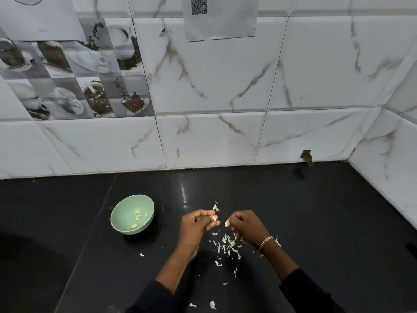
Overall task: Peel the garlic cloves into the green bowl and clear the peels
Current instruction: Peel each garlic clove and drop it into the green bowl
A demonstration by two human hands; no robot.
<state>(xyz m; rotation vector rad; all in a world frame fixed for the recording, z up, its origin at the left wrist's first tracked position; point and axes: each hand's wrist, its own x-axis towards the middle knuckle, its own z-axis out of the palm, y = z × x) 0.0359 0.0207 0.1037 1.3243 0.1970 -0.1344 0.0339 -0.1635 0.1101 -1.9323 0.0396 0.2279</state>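
Fingers (203, 214) of the left hand (197, 225) grip a clove (214, 218), and the right hand (247, 224) pinches a pale bit (227, 223). A slip could lose the clove among the scraps (228, 246).

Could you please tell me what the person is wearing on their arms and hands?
The left hand and right hand are bare, with no gloves. Dark long sleeves cover both arms, ending partway up the forearms. A silver chain bracelet circles the right wrist.

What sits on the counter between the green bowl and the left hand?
Nothing: the head view shows only bare black counter between the green bowl and the left hand.
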